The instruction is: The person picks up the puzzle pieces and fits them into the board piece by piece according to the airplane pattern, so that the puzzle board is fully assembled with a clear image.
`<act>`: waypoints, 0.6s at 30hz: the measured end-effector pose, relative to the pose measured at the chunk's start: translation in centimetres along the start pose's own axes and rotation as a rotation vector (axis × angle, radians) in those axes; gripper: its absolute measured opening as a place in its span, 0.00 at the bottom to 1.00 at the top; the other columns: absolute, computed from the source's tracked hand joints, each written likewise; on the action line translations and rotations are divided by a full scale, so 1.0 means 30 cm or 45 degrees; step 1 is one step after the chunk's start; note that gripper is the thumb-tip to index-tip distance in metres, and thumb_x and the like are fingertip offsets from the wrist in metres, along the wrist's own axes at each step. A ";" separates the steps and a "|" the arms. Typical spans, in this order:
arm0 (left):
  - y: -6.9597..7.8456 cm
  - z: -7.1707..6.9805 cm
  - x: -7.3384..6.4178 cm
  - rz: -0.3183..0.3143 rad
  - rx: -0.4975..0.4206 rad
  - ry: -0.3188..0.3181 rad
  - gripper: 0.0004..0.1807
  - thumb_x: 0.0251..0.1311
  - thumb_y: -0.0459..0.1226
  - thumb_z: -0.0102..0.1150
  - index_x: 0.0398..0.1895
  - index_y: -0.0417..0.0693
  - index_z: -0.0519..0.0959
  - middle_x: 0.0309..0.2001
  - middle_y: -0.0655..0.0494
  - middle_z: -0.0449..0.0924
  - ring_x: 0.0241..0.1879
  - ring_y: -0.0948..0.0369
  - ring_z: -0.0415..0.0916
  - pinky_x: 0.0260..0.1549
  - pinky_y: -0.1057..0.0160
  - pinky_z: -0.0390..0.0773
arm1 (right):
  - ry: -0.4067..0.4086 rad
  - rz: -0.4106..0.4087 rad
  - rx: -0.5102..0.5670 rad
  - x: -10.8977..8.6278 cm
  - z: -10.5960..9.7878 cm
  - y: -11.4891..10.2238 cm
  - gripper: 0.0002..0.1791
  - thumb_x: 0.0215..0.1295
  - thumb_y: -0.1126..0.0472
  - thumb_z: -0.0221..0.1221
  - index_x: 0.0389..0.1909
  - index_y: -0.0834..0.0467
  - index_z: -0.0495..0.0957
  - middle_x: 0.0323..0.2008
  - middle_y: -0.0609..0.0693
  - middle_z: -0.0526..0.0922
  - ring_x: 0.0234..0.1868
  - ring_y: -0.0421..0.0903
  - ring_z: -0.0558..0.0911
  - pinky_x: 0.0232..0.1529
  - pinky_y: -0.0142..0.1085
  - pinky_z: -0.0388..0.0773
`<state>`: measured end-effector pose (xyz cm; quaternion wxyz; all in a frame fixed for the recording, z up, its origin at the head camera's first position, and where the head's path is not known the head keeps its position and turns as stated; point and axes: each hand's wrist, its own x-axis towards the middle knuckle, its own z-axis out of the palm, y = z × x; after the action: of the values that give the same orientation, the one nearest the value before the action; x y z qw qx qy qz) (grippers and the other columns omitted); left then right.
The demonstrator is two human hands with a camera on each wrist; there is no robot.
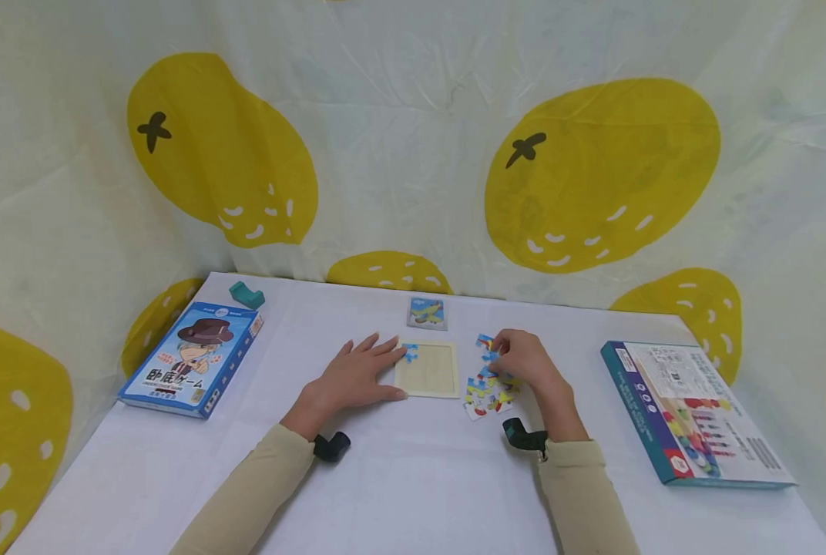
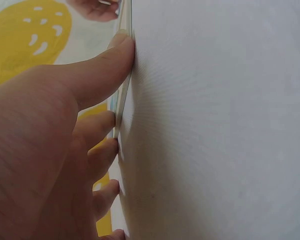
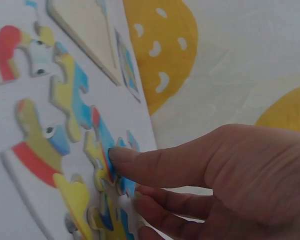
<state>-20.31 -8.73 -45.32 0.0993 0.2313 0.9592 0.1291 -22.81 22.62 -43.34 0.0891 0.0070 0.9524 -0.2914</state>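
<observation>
A shallow wooden puzzle board (image 1: 435, 375) lies on the white table, with a blue puzzle piece (image 1: 411, 354) in its far left corner. My left hand (image 1: 359, 376) rests spread at the board's left side. Its thumb is at the near corner and a fingertip reaches the blue piece; the left wrist view shows the thumb against the board's edge. To the right of the board, my right hand (image 1: 526, 359) pinches a blue and red puzzle piece (image 3: 105, 142) between thumb and fingers, which partly hide it. Loose, colourful puzzle pieces (image 1: 481, 395) lie beneath and in front of this hand.
Behind the board lies a small picture card (image 1: 428, 314) showing an airplane. A blue game box (image 1: 193, 358) stands at the left, with a teal curved object (image 1: 247, 295) behind it. Another box (image 1: 697, 416) lies at the right. A lemon-patterned curtain (image 1: 399, 154) borders the table.
</observation>
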 end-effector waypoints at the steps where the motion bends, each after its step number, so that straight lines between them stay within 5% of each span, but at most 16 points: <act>1: 0.001 -0.001 -0.001 0.000 0.000 0.000 0.45 0.57 0.67 0.58 0.77 0.66 0.59 0.79 0.65 0.53 0.80 0.50 0.45 0.75 0.35 0.46 | 0.001 0.002 -0.005 -0.001 0.003 0.001 0.16 0.56 0.62 0.71 0.44 0.61 0.80 0.37 0.55 0.77 0.39 0.50 0.74 0.37 0.37 0.72; 18: 0.004 0.002 0.000 -0.011 -0.031 0.009 0.45 0.57 0.66 0.59 0.76 0.66 0.60 0.78 0.64 0.54 0.80 0.49 0.45 0.75 0.35 0.46 | 0.014 0.044 0.096 -0.009 0.013 -0.004 0.15 0.55 0.66 0.68 0.44 0.60 0.80 0.38 0.55 0.80 0.38 0.50 0.76 0.34 0.35 0.74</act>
<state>-20.23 -8.62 -45.32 0.0992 0.2255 0.9588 0.1413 -22.48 22.32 -43.54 0.0884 0.0283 0.9410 -0.3253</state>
